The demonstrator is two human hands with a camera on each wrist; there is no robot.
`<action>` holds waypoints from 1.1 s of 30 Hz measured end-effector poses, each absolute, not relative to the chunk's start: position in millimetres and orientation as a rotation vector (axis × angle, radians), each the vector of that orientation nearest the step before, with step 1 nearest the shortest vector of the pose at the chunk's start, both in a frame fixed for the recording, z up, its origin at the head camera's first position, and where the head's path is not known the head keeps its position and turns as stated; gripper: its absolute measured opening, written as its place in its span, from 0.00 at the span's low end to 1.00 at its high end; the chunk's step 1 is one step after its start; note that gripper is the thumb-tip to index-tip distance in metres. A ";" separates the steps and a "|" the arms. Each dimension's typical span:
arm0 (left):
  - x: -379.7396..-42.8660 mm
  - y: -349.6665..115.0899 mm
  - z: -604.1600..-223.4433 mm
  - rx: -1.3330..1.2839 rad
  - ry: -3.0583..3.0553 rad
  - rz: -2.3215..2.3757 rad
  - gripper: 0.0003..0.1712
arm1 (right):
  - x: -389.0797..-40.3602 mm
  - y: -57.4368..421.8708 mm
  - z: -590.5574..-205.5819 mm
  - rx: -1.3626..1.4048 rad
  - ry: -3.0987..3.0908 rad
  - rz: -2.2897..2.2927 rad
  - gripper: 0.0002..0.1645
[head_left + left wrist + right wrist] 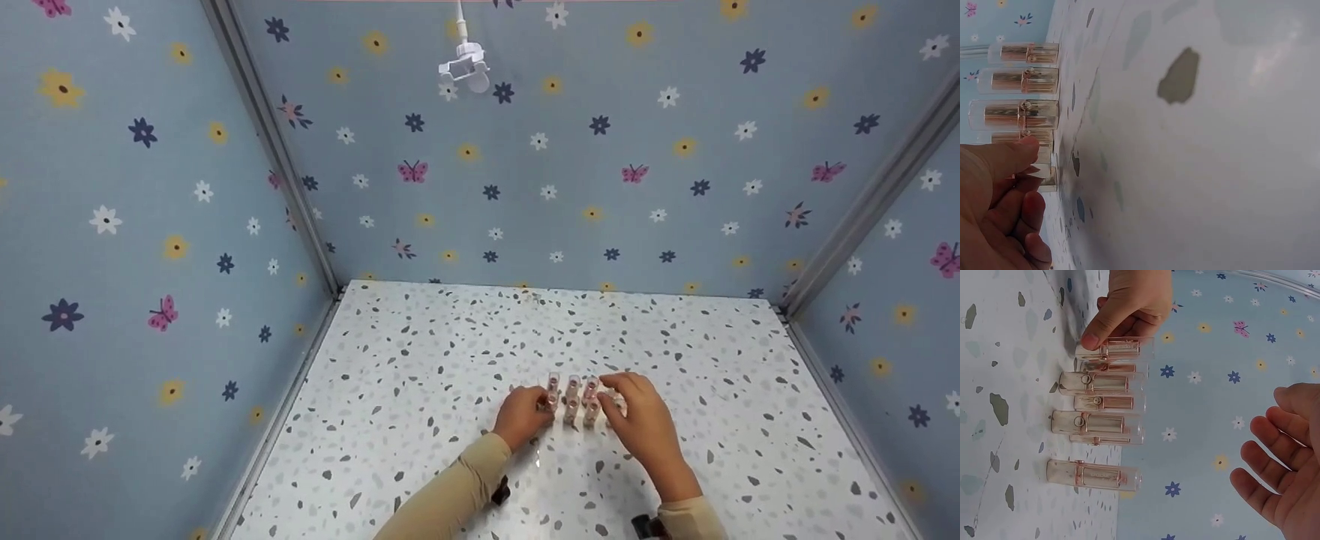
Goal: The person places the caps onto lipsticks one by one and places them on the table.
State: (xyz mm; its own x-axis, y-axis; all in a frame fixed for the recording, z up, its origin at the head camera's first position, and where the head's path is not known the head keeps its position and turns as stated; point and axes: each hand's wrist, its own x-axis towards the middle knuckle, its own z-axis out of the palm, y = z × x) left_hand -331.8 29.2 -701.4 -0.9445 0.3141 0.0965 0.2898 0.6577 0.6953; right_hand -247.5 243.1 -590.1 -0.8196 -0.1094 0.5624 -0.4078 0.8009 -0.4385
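Several clear-capped lipstick tubes [572, 406] stand upright in two short rows on the speckled tabletop. My left hand [521, 416] is at the left end of the rows, where its thumb and fingers pinch the lower part of a lipstick tube [1123, 347]. In the left wrist view, the thumb of the left hand [994, 185] hides part of that end. To the right of the rows, my right hand [641, 416] has its fingers loosely bent, with nothing in them. One lipstick tube [1094, 474] stands a little apart from the others, on the right hand's side.
The white speckled table [420, 352] meets flowered panels [525, 202] at the back and sides, with metal posts [274, 142] at the corners. A white bracket [466, 66] hangs high in front of the back panel.
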 end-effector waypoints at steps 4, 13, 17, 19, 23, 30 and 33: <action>-334.1 26.5 -704.8 0.506 2.842 1.189 0.10 | -245.8 244.3 -588.4 0.388 -2.441 0.759 0.15; -332.2 22.4 -708.6 0.472 2.854 1.184 0.09 | -241.1 249.1 -590.8 0.365 -2.462 0.776 0.14; -331.8 22.6 -710.5 0.474 2.866 1.166 0.10 | -239.3 251.0 -591.7 0.353 -2.476 0.774 0.15; -331.1 22.3 -711.3 0.471 2.868 1.153 0.11 | -238.7 252.8 -592.8 0.352 -2.481 0.769 0.15; -327.7 20.0 -710.8 0.474 2.860 1.131 0.14 | -238.3 258.8 -595.8 0.350 -2.486 0.768 0.16; -320.3 10.9 -703.3 0.583 2.990 0.974 0.22 | -243.5 276.7 -603.3 0.360 -2.482 0.722 0.18; -315.7 5.7 -696.9 0.600 3.056 0.890 0.27 | -246.4 285.0 -608.6 0.376 -2.482 0.704 0.20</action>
State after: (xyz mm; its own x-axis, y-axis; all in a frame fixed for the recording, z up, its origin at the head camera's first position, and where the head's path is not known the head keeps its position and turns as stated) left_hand -315.7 5.7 -696.9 -0.9267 0.3219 0.1937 0.3756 0.7809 0.4991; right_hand -246.4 285.0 -608.6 -0.8217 -0.1181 0.5575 -0.3933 0.8255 -0.4048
